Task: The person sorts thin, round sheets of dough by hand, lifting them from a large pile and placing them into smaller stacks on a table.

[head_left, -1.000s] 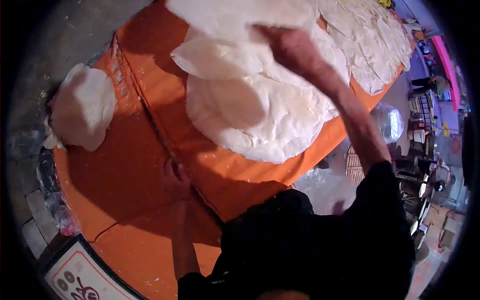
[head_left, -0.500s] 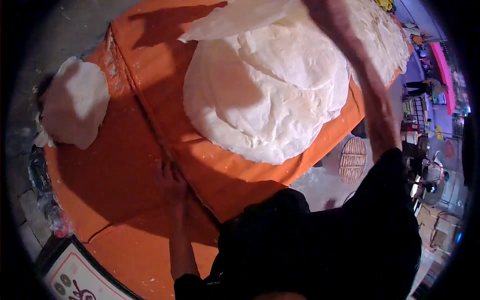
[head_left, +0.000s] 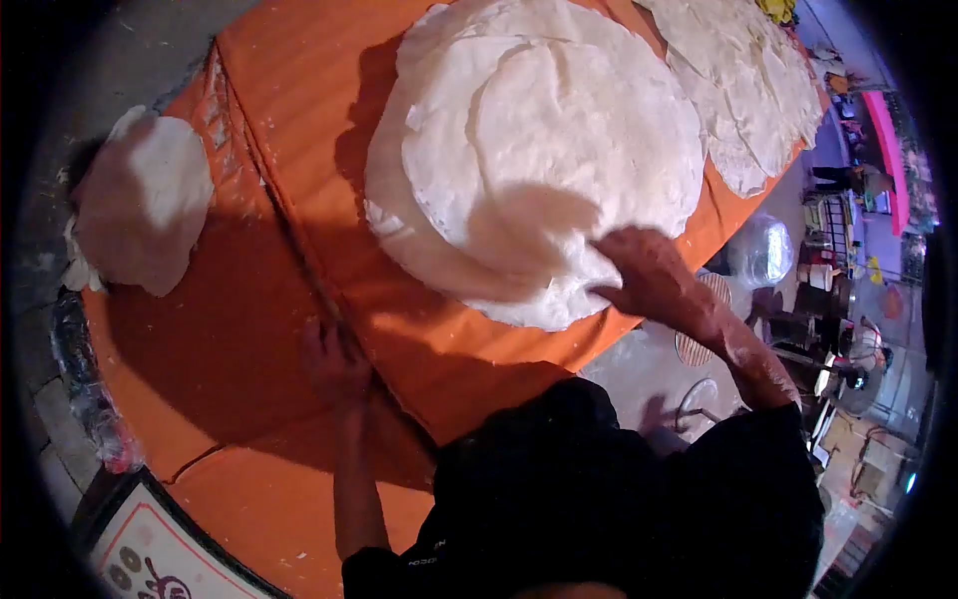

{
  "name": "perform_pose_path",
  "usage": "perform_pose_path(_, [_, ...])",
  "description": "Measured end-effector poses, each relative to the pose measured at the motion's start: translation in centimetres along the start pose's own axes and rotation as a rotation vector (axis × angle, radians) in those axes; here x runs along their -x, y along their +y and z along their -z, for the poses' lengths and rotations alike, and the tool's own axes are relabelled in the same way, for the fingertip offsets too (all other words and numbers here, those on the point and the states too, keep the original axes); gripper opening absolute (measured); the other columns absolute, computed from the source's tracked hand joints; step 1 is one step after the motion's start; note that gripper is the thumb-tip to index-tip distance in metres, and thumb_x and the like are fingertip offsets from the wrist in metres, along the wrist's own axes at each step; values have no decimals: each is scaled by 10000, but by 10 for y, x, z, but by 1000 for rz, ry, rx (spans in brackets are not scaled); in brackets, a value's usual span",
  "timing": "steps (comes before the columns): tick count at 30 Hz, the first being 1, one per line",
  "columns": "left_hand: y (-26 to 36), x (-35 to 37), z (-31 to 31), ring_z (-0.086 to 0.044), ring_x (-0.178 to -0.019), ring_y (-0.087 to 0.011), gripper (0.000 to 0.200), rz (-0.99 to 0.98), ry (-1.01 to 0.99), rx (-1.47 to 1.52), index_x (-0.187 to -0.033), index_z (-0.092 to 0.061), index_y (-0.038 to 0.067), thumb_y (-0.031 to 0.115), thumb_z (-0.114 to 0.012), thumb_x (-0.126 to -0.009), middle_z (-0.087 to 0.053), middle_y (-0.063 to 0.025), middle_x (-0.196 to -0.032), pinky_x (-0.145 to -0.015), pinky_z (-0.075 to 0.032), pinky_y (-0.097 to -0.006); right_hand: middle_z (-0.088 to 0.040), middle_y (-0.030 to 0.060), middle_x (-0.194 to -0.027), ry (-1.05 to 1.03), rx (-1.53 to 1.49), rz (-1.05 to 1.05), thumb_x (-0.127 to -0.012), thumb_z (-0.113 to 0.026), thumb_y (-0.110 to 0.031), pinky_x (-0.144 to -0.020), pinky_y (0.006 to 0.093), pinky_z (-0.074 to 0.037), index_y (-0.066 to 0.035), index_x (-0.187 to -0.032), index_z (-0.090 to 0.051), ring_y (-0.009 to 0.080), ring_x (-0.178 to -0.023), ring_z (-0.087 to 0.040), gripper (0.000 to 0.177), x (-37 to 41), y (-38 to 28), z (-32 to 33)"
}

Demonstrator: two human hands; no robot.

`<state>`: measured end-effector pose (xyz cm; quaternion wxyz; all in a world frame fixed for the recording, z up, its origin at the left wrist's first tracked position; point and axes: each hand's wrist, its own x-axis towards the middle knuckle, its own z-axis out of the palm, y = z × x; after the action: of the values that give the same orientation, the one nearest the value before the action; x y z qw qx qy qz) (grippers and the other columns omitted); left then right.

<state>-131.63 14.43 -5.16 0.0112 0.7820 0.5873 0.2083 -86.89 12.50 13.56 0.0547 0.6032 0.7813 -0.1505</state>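
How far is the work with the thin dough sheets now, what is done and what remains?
Done: a stack of round sheets lies flat on the orange cloth, with more sheets beyond. In hand: the right hand rests on the stack's near edge; the left hand rests on the cloth. Left: likely the dough lump.

The stack of dough rounds point(head_left: 539, 130) is creamy white, greyed by shadow at its near edge. Under it the cloth point(head_left: 289, 130) over the surface is plain bright orange (speckled white along the seam left of the stack). Far left of the stack a dough lump point(head_left: 140, 200) is the same white. Right of it, more rounds point(head_left: 748, 90) look paler and mottled. Below the stack, a black top point(head_left: 619, 499). Lower left, a black-framed white board point(head_left: 150, 559) carries red marks.
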Motion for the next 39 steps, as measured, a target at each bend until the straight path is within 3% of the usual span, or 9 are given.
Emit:
perform_pose_path(3, [9,-3,20,-547,-1161,-401,257,18,-94,130,-1100,-630,4,127,-619,-875,-577,-225,-1230,-970,-462,-483,-565,267,-1241,465,58,-6,-702,-818,-378,-970,483,-464,-46,-1354,-487,431,-1179,-527,803,-56,9,24])
perform_pose_path(5, [11,-14,28,-553,-1149,-399,265,14,-112,205,-1107,-628,3,122,-621,-871,-583,-223,-1218,-961,-466,-478,-497,278,-1328,499,284,-185,-724,-790,-440,-1001,518,-435,-91,-1429,-408,470,-1245,-450,874,-102,20,16])
perform_pose_path(6, [8,-24,32,-555,-1142,-398,269,18,-97,221,-1111,-627,3,120,-622,-869,-586,-222,-1212,-956,-468,-476,-434,286,-1371,369,160,-241,-698,-749,-602,-960,576,-437,-140,-1441,-401,491,-1249,-421,941,-118,41,-14])
perform_pose_path(9, [-29,-71,33,-564,-1124,-396,282,58,32,180,-1122,-625,2,113,-626,-863,-594,-220,-1195,-943,-474,-468,-355,274,-1417,167,288,-376,-702,-765,-565,-947,602,-434,-158,-1480,-318,468,-1295,-370,985,-138,17,-32])
perform_pose_path(14, [-123,-168,23,-578,-1092,-391,305,155,189,-95,-1141,-622,1,101,-632,-852,-608,-216,-1166,-920,-485,-456,-354,276,-1413,234,158,-275,-718,-782,-479,-916,617,-431,-154,-1478,-293,459,-1302,-358,960,-139,29,-32])
perform_pose_path(23, [-190,-249,-3,-603,-1036,-382,351,127,24,-201,-1174,-615,-1,81,-642,-834,-633,-208,-1113,-879,-503,-434,-355,266,-1414,207,211,-336,-655,-804,-519,-918,596,-423,-138,-1469,-329,449,-1297,-356,1016,-144,25,-35])
perform_pose_path(32, [51,-322,149,-629,-980,-373,399,-46,211,484,-1208,-608,-3,60,-653,-816,-658,-201,-1061,-839,-522,-412,-386,254,-1373,355,83,-344,-645,-761,-593,-886,682,-353,-164,-1430,-423,439,-1284,-330,957,-125,34,-44])
perform_pose_path(35, [121,-348,219,-637,-961,-370,416,-160,265,424,-1219,-606,-4,53,-657,-810,-666,-198,-1044,-825,-528,-405,-382,279,-1369,476,95,-335,-647,-743,-612,-876,689,-346,-189,-1427,-427,451,-1285,-319,942,-127,43,-62])
perform_pose_path(39, [161,-369,245,-629,-1044,-303,550,-540,396,-58,-1274,-536,-43,158,-733,-801,-628,-195,-1158,-903,-511,-382,-460,265,-1315,602,-33,-129,-769,-668,-502,-939,593,-362,-56,-1240,-591,424,-1267,-373,653,-90,52,-55])
